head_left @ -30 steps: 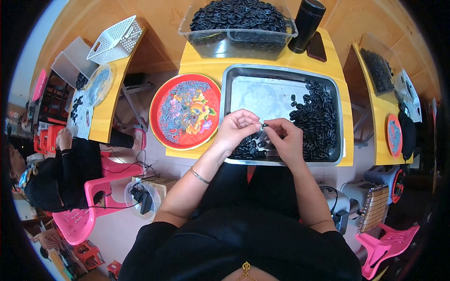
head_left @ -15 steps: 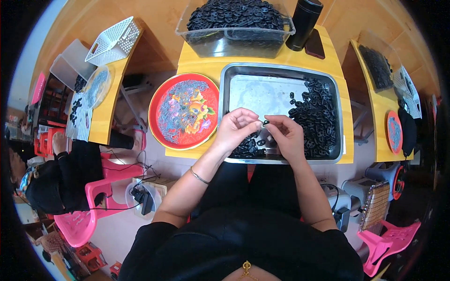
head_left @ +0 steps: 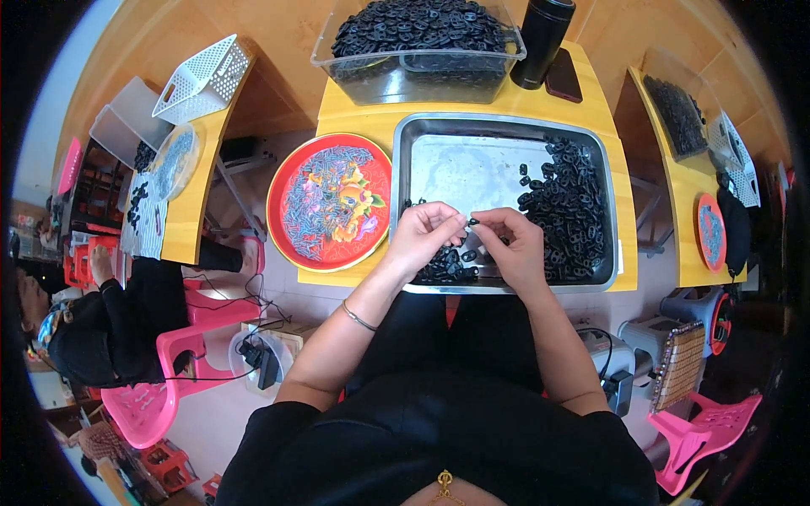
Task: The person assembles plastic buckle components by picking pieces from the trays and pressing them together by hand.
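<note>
We see the small black piece [head_left: 472, 223] just above the metal tray [head_left: 462, 169], between the two hands, with the right hand's [head_left: 516, 244] thumb and forefinger clamped on it. The left hand's [head_left: 429, 236] fingertips are together beside it; at this size we can't tell whether they pinch something too. We judge the piece light, stiff, probably smooth plastic, easily slipped, so we favour its outer edges, leaving its opening clear. Our open room is the tray's bare upper-left floor; the black heap [head_left: 574, 215] crowds the right, and the raised near rim [head_left: 540, 289] runs below our wrists.
</note>
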A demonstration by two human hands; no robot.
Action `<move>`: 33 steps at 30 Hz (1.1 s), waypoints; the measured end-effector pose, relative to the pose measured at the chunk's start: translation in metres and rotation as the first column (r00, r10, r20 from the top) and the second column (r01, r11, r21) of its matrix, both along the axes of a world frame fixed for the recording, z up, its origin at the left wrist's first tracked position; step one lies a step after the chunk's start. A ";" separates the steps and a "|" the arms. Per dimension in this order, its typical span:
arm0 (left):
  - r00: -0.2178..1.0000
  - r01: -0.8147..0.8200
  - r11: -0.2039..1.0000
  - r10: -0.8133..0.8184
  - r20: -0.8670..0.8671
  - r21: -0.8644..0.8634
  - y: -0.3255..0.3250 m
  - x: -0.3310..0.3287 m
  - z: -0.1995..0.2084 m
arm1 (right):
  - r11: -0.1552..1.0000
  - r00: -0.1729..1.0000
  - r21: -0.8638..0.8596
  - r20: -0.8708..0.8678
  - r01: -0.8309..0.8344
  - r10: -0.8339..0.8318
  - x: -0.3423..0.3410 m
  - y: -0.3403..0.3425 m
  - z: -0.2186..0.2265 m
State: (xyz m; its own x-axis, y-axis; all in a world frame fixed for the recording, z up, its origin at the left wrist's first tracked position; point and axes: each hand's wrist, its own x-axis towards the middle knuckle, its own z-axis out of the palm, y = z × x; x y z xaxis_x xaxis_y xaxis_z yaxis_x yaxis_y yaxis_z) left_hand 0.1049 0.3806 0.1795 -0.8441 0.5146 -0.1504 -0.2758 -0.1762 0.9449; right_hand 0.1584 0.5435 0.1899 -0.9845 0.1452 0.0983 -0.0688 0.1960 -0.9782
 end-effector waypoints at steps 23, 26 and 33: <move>0.559 -0.212 0.837 -0.320 -0.765 -0.505 0.008 0.016 0.012 | 0.972 0.983 -0.188 -0.093 0.140 -0.160 -0.003 0.001 0.001; 0.505 -0.213 0.733 -0.483 -0.715 -0.646 0.006 0.018 0.015 | 0.963 0.987 -0.240 -0.074 0.122 -0.144 -0.003 0.000 0.001; 0.522 -0.176 0.720 -0.510 -0.684 -0.671 0.009 0.015 0.007 | 0.984 0.992 -0.157 -0.083 0.086 -0.100 -0.002 0.002 -0.004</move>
